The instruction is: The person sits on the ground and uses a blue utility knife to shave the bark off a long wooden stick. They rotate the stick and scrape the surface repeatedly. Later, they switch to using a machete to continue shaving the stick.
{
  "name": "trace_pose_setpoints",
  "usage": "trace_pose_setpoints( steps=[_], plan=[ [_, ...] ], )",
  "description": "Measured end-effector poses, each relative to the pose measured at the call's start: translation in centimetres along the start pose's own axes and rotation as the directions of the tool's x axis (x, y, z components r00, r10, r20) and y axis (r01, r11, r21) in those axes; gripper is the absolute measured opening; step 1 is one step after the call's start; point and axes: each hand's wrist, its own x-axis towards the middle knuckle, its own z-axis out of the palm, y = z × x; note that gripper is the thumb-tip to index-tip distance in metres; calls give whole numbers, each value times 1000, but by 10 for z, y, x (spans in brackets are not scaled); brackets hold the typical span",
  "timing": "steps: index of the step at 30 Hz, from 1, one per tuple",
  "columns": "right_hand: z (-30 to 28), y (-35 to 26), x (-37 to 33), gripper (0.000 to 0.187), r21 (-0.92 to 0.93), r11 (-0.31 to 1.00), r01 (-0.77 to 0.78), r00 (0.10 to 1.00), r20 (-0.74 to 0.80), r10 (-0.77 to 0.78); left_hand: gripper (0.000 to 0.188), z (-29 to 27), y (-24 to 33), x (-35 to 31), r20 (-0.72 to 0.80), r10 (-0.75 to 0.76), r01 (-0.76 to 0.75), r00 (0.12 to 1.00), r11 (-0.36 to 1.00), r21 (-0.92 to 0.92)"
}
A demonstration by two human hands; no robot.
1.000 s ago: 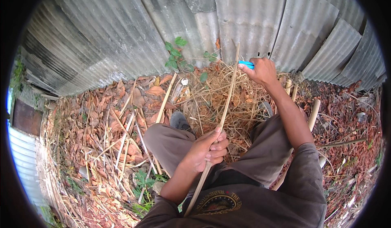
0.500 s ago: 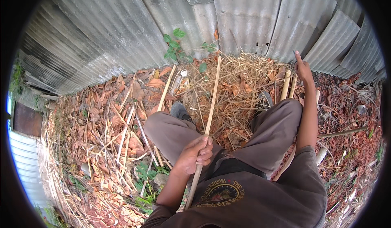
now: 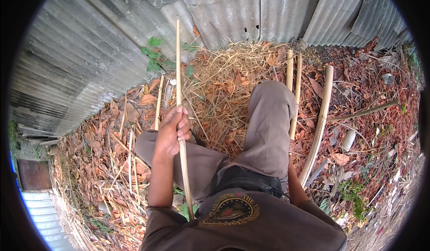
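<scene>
Left hand wraps its fingers around a slender wooden stick, which runs from beside the dark shirt up past the bent left knee. Right forearm passes behind the right leg, hiding the right hand, so its grip cannot be told. Dry straw lies beyond the legs, a pale curved pole rests to the right, and corrugated metal sheets stand behind.
</scene>
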Motion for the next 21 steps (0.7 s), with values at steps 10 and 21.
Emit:
trace_pose_setpoints(
  steps=[10, 21],
  plan=[
    [-39, -21, -31, 27, -80, 997, -23, 999, 24, 25, 19, 57, 137, 25, 166, 582, -604, 796, 782, 155],
    [-107, 105, -103, 43, 325, 782, -531, 574, -542, 614, 27, 45, 120, 85, 80, 756, -714, 649, 570, 407]
  ],
)
